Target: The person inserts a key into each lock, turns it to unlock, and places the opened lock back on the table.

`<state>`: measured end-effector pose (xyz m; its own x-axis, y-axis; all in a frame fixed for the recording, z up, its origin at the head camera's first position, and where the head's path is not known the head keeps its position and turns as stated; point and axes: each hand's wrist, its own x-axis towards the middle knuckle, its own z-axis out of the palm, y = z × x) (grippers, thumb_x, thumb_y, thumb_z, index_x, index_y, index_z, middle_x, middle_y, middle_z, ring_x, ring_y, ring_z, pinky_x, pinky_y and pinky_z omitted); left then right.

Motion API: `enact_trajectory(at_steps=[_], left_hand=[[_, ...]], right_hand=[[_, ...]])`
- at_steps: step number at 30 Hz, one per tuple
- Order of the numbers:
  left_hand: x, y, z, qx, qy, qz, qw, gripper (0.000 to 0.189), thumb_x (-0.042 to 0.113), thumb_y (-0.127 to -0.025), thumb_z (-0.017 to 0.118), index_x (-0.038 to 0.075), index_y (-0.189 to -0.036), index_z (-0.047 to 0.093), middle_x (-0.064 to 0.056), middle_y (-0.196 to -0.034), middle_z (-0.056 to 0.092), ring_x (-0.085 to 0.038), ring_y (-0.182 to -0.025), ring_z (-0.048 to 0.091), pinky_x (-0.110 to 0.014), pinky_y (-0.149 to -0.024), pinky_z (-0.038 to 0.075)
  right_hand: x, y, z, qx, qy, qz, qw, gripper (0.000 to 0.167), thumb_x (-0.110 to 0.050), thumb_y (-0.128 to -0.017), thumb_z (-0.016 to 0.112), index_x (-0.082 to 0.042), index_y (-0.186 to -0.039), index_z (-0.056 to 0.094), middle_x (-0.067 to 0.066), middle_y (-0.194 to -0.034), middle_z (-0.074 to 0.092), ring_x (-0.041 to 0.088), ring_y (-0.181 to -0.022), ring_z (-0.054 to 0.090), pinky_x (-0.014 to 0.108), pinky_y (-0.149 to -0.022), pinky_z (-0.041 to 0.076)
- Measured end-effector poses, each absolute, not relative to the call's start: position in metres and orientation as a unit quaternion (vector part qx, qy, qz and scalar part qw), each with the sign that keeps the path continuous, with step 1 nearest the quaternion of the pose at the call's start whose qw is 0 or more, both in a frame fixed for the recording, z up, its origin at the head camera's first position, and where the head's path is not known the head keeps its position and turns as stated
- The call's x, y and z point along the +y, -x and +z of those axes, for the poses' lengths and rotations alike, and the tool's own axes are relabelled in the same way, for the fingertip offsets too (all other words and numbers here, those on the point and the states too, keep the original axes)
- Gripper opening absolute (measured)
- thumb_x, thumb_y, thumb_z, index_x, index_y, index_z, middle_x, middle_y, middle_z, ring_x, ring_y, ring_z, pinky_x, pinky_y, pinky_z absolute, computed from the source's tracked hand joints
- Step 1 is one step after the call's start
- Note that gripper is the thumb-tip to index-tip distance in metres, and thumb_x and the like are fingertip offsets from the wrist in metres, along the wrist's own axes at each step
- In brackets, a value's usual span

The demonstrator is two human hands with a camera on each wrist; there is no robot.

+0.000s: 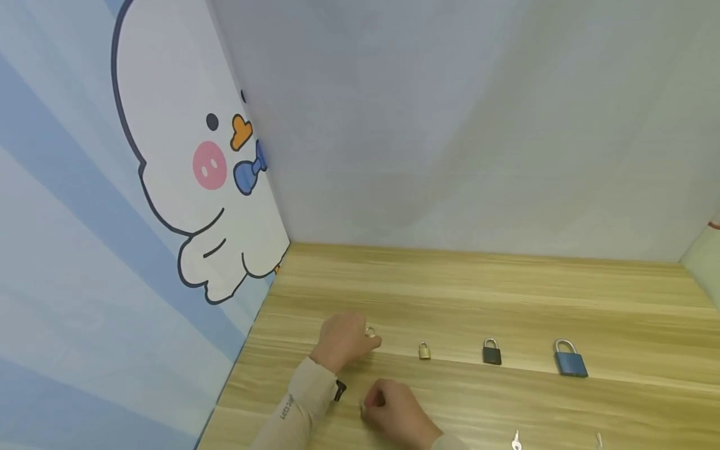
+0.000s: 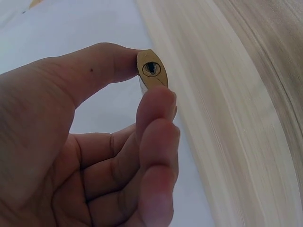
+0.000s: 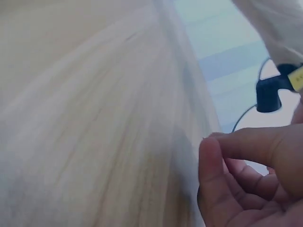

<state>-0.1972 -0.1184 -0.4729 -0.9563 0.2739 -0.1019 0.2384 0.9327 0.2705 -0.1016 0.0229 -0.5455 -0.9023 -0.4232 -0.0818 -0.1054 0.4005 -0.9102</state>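
Note:
My left hand (image 1: pixel 343 340) pinches a small brass padlock (image 2: pixel 151 69) between thumb and fingers, held over the far part of the table. Its keyhole end faces the camera in the left wrist view, and its shackle shows beyond the fingers in the head view. Nearer the front, my right hand (image 1: pixel 398 409) has thumb and forefinger pressed together on a small key (image 1: pixel 362 409), mostly hidden by the fingertips. In the right wrist view, the thumb and fingertips of the right hand (image 3: pixel 246 175) meet over the table.
To the right, another small brass padlock (image 1: pixel 424 352), a black padlock (image 1: pixel 492 355) and a large blue padlock (image 1: pixel 570 364) lie in a row. A silver key (image 1: pixel 516 441) and another slim key (image 1: pixel 599 441) lie at the front. A wall with a cartoon bird (image 1: pixel 180 156) borders the left side.

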Motion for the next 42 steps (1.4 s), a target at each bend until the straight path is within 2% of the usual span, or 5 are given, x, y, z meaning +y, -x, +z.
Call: enact_trajectory(at_steps=[7, 16, 26, 36, 42], left_hand=[[-0.121, 0.198, -0.469, 0.98, -0.131, 0.134, 0.075, 0.053, 0.042, -0.084, 0.073, 0.018, -0.053, 0.037, 0.01, -0.047, 0.027, -0.007, -0.043, 0.028, -0.025, -0.039, 0.025], [-0.121, 0.198, -0.468, 0.977, -0.133, 0.145, 0.084, 0.056, 0.045, -0.083, 0.075, 0.019, -0.052, 0.035, 0.012, -0.044, 0.023, -0.005, -0.042, 0.023, -0.023, -0.038, 0.021], [-0.119, 0.196, -0.465, 0.974, -0.138, 0.154, 0.094, 0.057, 0.041, -0.083, 0.075, 0.019, -0.05, 0.035, 0.012, -0.042, 0.022, -0.004, -0.04, 0.02, -0.022, -0.038, 0.018], [-0.119, 0.195, -0.465, 0.97, -0.132, 0.17, 0.111, 0.055, 0.039, -0.083, 0.075, 0.019, -0.051, 0.036, 0.012, -0.044, 0.022, -0.004, -0.041, 0.021, -0.022, -0.038, 0.019], [-0.119, 0.194, -0.467, 0.973, -0.136, 0.159, 0.1, 0.053, 0.037, -0.082, 0.073, 0.019, -0.051, 0.035, 0.012, -0.045, 0.023, -0.005, -0.042, 0.023, -0.023, -0.039, 0.019]], right_hand=[[0.03, 0.107, -0.544, 0.777, 0.113, -0.598, 0.158, 0.002, -0.005, -0.09, 0.068, -0.003, -0.091, 0.068, 0.0, -0.079, 0.067, 0.014, -0.062, 0.064, 0.026, -0.057, 0.051], [0.033, 0.116, -0.539, 0.735, 0.086, -0.659, 0.135, 0.006, -0.002, -0.091, 0.065, 0.004, -0.094, 0.068, 0.009, -0.089, 0.071, 0.02, -0.066, 0.066, 0.028, -0.063, 0.055], [0.036, 0.13, -0.535, 0.675, 0.021, -0.723, 0.147, 0.012, -0.002, -0.093, 0.064, 0.008, -0.1, 0.065, 0.016, -0.097, 0.071, 0.016, -0.071, 0.067, 0.028, -0.073, 0.055], [0.037, 0.137, -0.535, 0.661, -0.001, -0.734, 0.157, 0.015, -0.005, -0.094, 0.067, 0.008, -0.1, 0.066, 0.015, -0.097, 0.072, 0.019, -0.073, 0.068, 0.032, -0.074, 0.056], [0.037, 0.138, -0.533, 0.651, -0.006, -0.744, 0.149, 0.016, -0.004, -0.095, 0.064, 0.01, -0.103, 0.064, 0.014, -0.098, 0.071, 0.022, -0.079, 0.069, 0.031, -0.078, 0.055]])
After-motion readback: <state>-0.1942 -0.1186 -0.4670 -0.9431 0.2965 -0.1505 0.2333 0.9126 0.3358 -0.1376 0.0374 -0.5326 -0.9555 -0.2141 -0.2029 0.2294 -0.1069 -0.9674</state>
